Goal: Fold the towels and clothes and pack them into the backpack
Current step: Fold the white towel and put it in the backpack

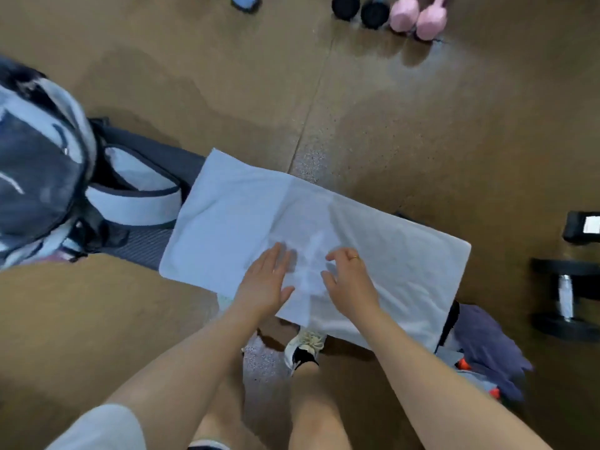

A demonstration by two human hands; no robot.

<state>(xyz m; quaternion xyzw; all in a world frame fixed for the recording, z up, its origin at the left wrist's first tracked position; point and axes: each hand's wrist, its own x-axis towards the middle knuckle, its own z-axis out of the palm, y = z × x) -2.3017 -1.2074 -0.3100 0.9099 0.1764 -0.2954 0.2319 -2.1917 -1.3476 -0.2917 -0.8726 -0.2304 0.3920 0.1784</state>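
A pale blue-white towel (pixel 246 216) lies spread flat beneath the fingers (pixel 279 254), creased between both hands. Left of them stands a grey-and-black backpack (pixel 39 177); right of them, crumpled purple clothes (pixel 487 339).

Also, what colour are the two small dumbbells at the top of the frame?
Pink dumbbells, beside black ones; the head view, the only one, shows them.

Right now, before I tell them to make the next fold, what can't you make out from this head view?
- Backpack: cut off by the left edge and blurred; whether it is open or what is inside cannot be told.
- Bench: mostly covered by the towel.
- Purple clothes: partly hidden behind the towel; number of pieces unclear.
- Right hand: motion blur; towel contact unclear.
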